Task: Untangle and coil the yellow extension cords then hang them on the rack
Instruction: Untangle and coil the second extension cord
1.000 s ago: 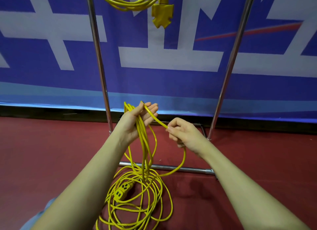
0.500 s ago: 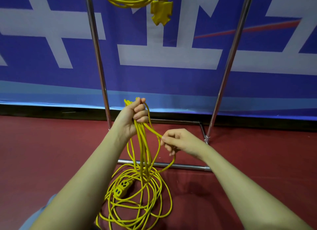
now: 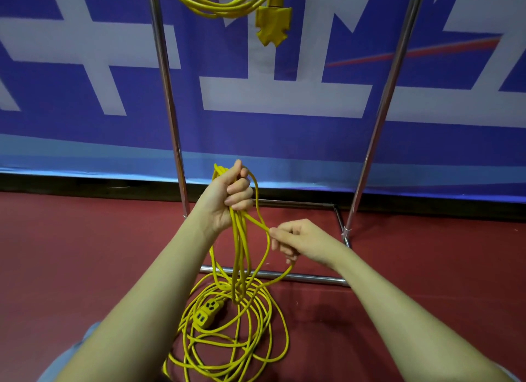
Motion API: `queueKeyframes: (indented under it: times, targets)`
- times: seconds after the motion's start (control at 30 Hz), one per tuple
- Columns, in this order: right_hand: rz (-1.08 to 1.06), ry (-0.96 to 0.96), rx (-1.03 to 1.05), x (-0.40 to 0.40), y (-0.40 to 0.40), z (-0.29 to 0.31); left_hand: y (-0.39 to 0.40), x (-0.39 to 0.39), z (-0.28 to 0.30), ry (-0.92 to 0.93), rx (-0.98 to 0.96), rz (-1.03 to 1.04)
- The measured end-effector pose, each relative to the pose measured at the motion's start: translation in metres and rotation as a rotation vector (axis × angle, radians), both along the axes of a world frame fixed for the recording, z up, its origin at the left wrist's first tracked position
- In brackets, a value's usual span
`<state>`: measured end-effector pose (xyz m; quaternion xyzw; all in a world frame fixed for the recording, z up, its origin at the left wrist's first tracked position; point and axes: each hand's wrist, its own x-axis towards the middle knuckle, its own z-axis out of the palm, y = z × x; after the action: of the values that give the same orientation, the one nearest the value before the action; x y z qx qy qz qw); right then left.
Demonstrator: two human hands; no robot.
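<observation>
Right now we have our left hand (image 3: 227, 195) closed in a fist around a bundle of loops of the yellow extension cord (image 3: 240, 239), held up in front of the rack (image 3: 168, 97). From that fist the gathered strands hang almost straight down to the floor (image 3: 85, 253), where the rest of the cord lies in a loose pile (image 3: 236, 339) with its socket block (image 3: 209, 313) resting on top. Our right hand (image 3: 299, 242) sits lower and to the right of the fist, pinching a single strand between thumb and fingertips; that strand arcs up over the left hand on one side and drops past the right hand to the pile on the other.

What the next move turns on, we judge, is this: the free strand runs slantwise from the right hand up and to the left toward the fist, while the bundle's long axis is vertical. The right hand is the nearer one to the slack, so it would feed the next loop up to the left hand, which only has to open briefly to take it.

Above us, a second cord (image 3: 225, 0) already hangs coiled on the rack, its plug end (image 3: 273, 26) dangling.
</observation>
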<state>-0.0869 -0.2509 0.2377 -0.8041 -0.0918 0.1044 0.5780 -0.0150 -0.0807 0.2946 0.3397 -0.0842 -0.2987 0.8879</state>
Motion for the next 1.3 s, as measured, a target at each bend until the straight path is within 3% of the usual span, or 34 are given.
queueKeyframes:
  times: [0.13,0.37,0.6,0.83,1.1,1.3]
  targets:
    - [-0.165,-0.089,-0.081,0.006,-0.018,-0.014,-0.002,-0.003,-0.007,-0.033,0.114,-0.068]
    - [-0.159,-0.09,-0.192,0.011,-0.025,-0.022,0.001,-0.001,-0.006,-0.137,0.19,-0.07]
    - [-0.461,-0.302,-0.205,0.019,-0.031,-0.018,0.008,0.003,-0.004,-0.303,0.218,-0.208]
    - [-0.264,-0.115,-0.208,0.009,-0.039,-0.025,0.008,0.004,-0.006,-0.301,0.193,-0.155]
    - [-0.441,0.214,0.553,0.017,-0.033,0.021,-0.002,-0.011,-0.019,-0.425,0.656,-0.123]
    - [-0.331,0.542,0.845,0.015,-0.026,0.045,-0.012,-0.021,-0.039,-0.491,0.791,-0.257]
